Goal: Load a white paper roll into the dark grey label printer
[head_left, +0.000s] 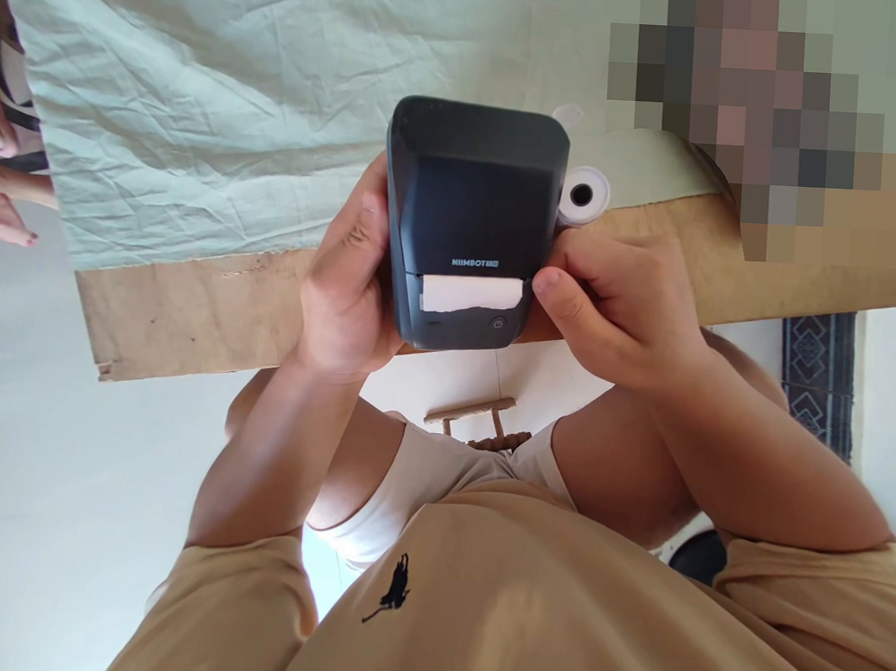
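Note:
I hold a small black label printer (471, 207) marked NIIMBOT between both hands, above the near edge of a table. My left hand (348, 280) wraps its left side, fingers closed round it. My right hand (616, 304) grips its right side, with the thumb pressed by the outlet slot. A strip of white label paper (471, 294) sticks out of that slot. A white paper roll (583, 194) lies on the table just right of the printer.
A wrinkled pale green cloth (227, 94) covers the wooden table (194, 307). Another person's hands (1, 192) show at the far left edge. A patterned dark mat (817, 380) lies on the white floor at right.

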{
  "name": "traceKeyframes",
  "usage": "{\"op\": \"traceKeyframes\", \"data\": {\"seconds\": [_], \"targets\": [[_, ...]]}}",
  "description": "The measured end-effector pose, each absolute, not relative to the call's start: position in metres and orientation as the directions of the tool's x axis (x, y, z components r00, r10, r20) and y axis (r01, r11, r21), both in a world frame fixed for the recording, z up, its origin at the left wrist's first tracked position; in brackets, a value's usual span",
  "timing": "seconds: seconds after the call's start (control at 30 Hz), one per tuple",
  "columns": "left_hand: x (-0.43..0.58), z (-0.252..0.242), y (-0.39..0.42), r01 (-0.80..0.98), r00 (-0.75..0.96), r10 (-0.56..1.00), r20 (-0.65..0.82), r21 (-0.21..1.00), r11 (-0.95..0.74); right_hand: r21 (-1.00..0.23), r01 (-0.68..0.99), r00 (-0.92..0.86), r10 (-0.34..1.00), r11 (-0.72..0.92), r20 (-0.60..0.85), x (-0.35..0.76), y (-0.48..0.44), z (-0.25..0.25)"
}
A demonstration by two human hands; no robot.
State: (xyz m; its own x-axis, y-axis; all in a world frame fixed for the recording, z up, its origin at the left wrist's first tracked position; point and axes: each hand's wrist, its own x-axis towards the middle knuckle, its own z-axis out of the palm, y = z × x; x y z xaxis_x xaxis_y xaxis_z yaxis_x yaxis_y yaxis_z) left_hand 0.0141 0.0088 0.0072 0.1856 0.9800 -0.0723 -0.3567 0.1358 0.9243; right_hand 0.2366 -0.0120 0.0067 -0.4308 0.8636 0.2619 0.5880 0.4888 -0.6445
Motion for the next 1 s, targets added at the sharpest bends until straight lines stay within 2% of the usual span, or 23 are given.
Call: {"op": "traceKeyframes", "data": {"seconds": [0.1,0.43,0.63,0.87,0.93,1.0], "targets": [[0.015,0.007,0.010,-0.382,0.180,0.980,-0.080,0.913,0.145,-0.652,0.565,-0.422,0.856,0.506,0.298,0.236,-0.013,0.007],[0.016,0.007,0.010,-0.450,0.184,0.980,-0.079,0.879,0.156,-0.658,0.595,-0.431,0.874,0.462,0.224,0.237,-0.013,0.006],[0.014,0.004,0.010,-0.403,0.168,0.982,-0.083,0.903,0.145,-0.698,0.564,-0.433,0.878,0.441,0.205,0.237,-0.013,0.007],[0.017,0.010,0.009,-0.342,0.234,0.964,-0.124,0.918,0.201,-0.747,0.427,-0.375,0.851,0.510,0.367,0.234,-0.014,0.013],[0.014,0.008,0.009,-0.322,0.269,0.955,-0.124,0.923,0.211,-0.735,0.435,-0.335,0.851,0.520,0.404,0.232,-0.017,0.016],[0.011,0.005,0.008,-0.326,0.302,0.946,-0.115,0.920,0.216,-0.723,0.492,-0.304,0.874,0.486,0.380,0.230,-0.020,0.019]]}}
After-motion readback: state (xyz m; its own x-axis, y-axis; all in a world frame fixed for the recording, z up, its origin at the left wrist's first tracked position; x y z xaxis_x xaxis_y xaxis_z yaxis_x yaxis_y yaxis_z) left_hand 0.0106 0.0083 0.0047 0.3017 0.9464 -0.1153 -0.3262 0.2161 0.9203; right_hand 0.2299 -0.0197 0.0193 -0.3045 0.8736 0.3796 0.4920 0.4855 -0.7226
